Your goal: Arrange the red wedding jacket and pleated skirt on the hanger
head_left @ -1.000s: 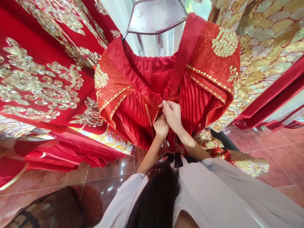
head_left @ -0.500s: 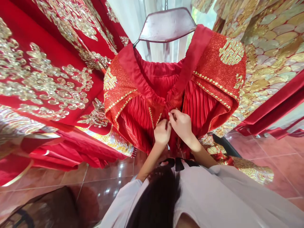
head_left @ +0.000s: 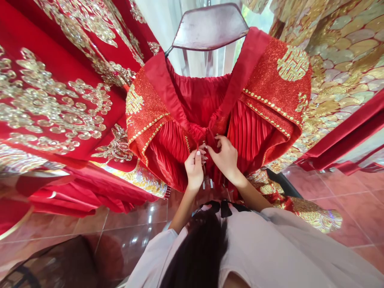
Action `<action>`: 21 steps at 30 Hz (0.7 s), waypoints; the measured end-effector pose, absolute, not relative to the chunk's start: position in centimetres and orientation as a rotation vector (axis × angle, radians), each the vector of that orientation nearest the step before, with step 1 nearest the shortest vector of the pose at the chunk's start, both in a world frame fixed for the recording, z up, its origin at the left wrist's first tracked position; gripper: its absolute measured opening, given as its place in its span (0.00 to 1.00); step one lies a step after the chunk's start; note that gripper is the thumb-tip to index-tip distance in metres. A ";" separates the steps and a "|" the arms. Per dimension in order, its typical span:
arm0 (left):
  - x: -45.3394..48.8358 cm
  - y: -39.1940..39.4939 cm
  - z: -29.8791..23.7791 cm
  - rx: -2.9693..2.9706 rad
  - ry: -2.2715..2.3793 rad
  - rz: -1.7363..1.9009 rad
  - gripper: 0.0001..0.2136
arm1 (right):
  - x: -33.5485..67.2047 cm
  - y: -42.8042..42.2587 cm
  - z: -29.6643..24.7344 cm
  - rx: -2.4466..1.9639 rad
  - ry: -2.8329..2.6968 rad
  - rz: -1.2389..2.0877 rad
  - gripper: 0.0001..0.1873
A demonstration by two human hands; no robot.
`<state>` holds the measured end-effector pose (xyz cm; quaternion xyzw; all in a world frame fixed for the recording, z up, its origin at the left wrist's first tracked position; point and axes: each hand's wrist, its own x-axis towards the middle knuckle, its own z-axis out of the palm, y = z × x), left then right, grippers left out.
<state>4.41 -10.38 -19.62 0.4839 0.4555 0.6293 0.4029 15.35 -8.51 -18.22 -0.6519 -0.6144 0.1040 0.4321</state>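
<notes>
A red pleated skirt (head_left: 252,132) with gold emblems and beaded trim hangs from a dark hanger (head_left: 210,30). Its gathered waistband (head_left: 199,86) dips to a low point in the middle, where thin red ties (head_left: 197,143) come out. My left hand (head_left: 194,170) pinches one tie between thumb and fingers, just below the waistband. Close beside it on the right, my right hand (head_left: 225,160) has its fingers curled at the other tie, thumb reaching toward the left hand. The fingers partly hide the tie ends.
Red gowns with silver beading (head_left: 60,104) crowd the left side. A gold scale-patterned garment (head_left: 339,60) hangs at the right. Below are glossy red floor tiles (head_left: 132,228), with a dark brown bag-like object (head_left: 60,260) at lower left. White curtains hang behind the hanger.
My hands have moved slightly apart, the left one going left and turning so its thumb shows. The waistband's middle is drawn downward and left, and the ties now show between the hands.
</notes>
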 end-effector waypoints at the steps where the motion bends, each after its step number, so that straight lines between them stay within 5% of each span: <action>1: 4.4 -10.6 -19.7 1.205 1.165 1.599 0.22 | 15.2 -8.1 -18.3 -1.634 -1.508 0.218 0.19; 6: 4.6 -11.5 -20.5 1.095 1.136 1.567 0.24 | 15.6 -7.3 -18.4 -1.547 -1.539 0.315 0.15; 13: 5.1 -12.3 -21.6 0.918 1.009 1.255 0.29 | 15.3 -9.5 -17.7 -1.058 -1.352 1.347 0.19; 21: 3.7 -12.3 -20.5 1.087 1.119 1.420 0.23 | 15.5 -11.0 -17.5 -0.963 -1.140 1.275 0.17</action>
